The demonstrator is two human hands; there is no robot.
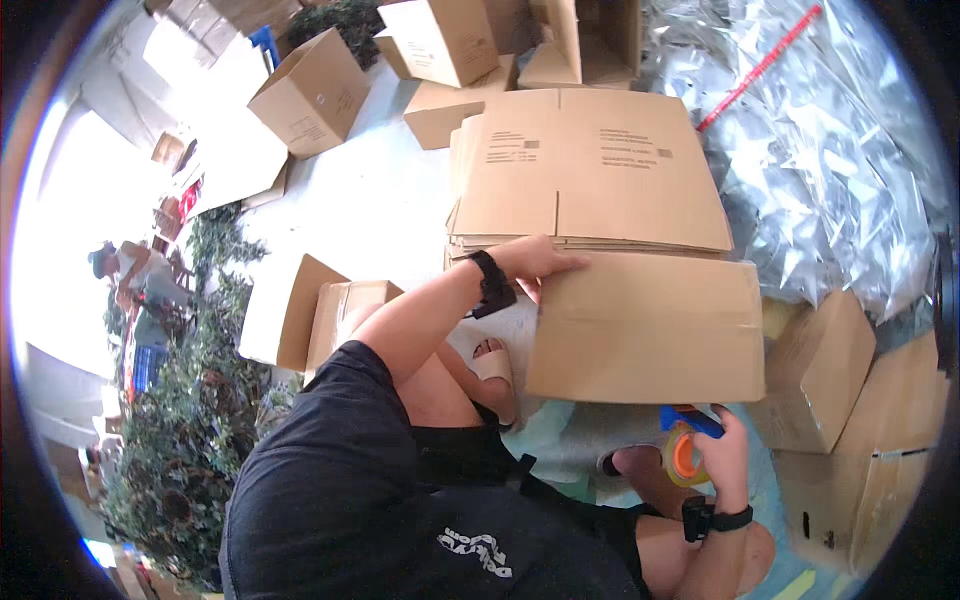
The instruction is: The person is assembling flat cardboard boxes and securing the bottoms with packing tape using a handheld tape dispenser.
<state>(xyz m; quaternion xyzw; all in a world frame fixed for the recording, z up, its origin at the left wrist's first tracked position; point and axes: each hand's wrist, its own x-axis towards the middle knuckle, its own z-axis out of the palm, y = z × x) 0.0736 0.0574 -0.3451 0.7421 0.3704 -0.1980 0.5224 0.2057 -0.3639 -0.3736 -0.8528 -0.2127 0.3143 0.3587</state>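
Note:
A brown cardboard box (pixel 645 335) stands in front of me, its plain side facing up toward me. My left hand (pixel 535 262) grips the box at its far left corner, the thumb lying along the edge and the other fingers partly hidden behind the side. By the near right corner, my right hand (pixel 727 455) is closed around a blue tape dispenser (pixel 690 420). The dispenser carries a roll of tape with an orange core (pixel 686 456). It sits close to the box's near edge; whether it touches the cardboard I cannot tell.
Behind the box lies a stack of flattened cartons (pixel 590 170). Silvery wrapped bundles (pixel 800 150) fill the far right. Cartons (pixel 820 370) stand at my right, an open box (pixel 345 310) at my left. Green artificial foliage (pixel 190 440) heaps farther left; another person (pixel 145 275) is beyond it.

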